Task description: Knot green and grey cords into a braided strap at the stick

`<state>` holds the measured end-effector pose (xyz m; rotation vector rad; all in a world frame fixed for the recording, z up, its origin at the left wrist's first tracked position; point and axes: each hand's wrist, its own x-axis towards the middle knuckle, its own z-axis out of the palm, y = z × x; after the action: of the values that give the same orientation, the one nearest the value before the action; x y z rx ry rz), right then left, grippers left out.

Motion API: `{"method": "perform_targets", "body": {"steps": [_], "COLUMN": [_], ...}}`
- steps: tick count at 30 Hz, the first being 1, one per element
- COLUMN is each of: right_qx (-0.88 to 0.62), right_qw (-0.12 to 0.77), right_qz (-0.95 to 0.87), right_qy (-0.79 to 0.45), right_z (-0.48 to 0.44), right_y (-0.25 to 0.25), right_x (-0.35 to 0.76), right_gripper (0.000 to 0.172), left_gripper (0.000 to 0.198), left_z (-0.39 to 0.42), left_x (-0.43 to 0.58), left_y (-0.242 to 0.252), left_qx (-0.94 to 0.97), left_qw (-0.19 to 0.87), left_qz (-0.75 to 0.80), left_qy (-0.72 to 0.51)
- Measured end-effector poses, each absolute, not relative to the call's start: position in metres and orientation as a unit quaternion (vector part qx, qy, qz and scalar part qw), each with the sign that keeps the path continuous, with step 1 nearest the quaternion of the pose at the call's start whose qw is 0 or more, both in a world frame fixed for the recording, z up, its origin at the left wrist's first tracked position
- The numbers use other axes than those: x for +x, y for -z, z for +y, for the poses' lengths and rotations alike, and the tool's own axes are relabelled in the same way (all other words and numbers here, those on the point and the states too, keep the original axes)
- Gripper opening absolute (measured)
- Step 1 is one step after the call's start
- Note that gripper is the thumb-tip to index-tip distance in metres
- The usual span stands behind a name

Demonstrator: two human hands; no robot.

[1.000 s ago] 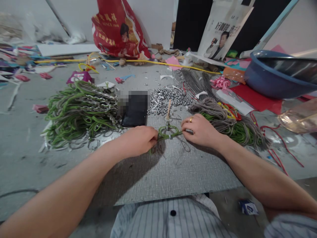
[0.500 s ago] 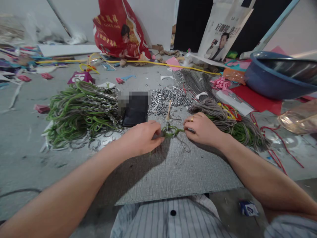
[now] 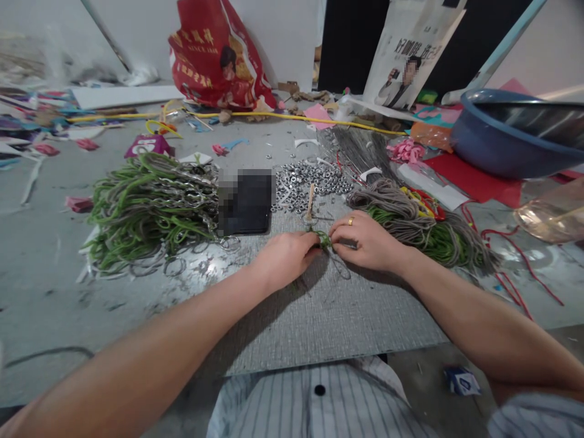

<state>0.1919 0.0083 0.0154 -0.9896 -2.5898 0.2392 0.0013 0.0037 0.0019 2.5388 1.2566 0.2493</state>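
Between my hands lies a small knotted bunch of green cord [image 3: 325, 239], partly covered by fingers. My left hand [image 3: 292, 255] pinches it from the left, fingers closed. From the other side my right hand [image 3: 365, 239], with a ring on one finger, grips the cord between thumb and fingertips. A thin grey cord loop [image 3: 341, 267] trails below the knot on the grey board [image 3: 337, 322]. Just behind the knot a small wooden stick [image 3: 310, 201] stands upright. Metal nuts [image 3: 296, 188] are heaped beyond it.
Left lies a pile of green and grey cords with metal chains [image 3: 150, 207], beside a black phone [image 3: 249, 207]. Grey and green cord bundles [image 3: 420, 225] lie right. A blue basin [image 3: 515, 143], red bag [image 3: 219, 61] and yellow cord [image 3: 274, 114] are farther back.
My left hand has moved right, closer to my right hand, which has shifted slightly left. The green cord between them is now bunched in a shorter span.
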Motion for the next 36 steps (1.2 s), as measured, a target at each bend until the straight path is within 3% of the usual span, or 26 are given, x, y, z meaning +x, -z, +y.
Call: {"method": "perform_targets", "body": {"steps": [8, 15, 20, 25, 27, 36], "right_qx": [-0.443, -0.538, -0.545, -0.443, -0.372, -0.218], "right_qw": [0.209, 0.144, 0.102, 0.219, 0.243, 0.161], "right_qz": [-0.872, -0.826, -0.828, -0.869, -0.896, -0.962], "right_qy": [-0.006, 0.086, 0.087, 0.031, 0.014, -0.02], "right_z": [0.017, 0.018, 0.018, 0.015, 0.011, -0.007], "right_y": [-0.008, -0.011, -0.009, -0.009, -0.009, -0.005], "right_x": [0.2, 0.201, 0.201, 0.198, 0.194, 0.177], "right_gripper": [0.015, 0.016, 0.017, 0.017, 0.018, 0.023], "left_gripper": [0.023, 0.026, 0.025, 0.03, 0.024, 0.023], "left_z": [0.001, 0.0, 0.0, 0.0, 0.001, -0.001], "left_x": [0.0, -0.003, -0.004, -0.014, -0.019, -0.027], "left_y": [-0.006, -0.005, -0.005, -0.018, -0.024, -0.026], "left_qx": [0.875, 0.873, 0.872, 0.857, 0.854, 0.884], "left_qw": [0.142, 0.128, 0.152, 0.181, 0.169, 0.134], "left_qz": [0.46, 0.469, 0.462, 0.472, 0.486, 0.445], "left_qy": [-0.053, -0.037, -0.058, -0.098, -0.077, 0.053]}}
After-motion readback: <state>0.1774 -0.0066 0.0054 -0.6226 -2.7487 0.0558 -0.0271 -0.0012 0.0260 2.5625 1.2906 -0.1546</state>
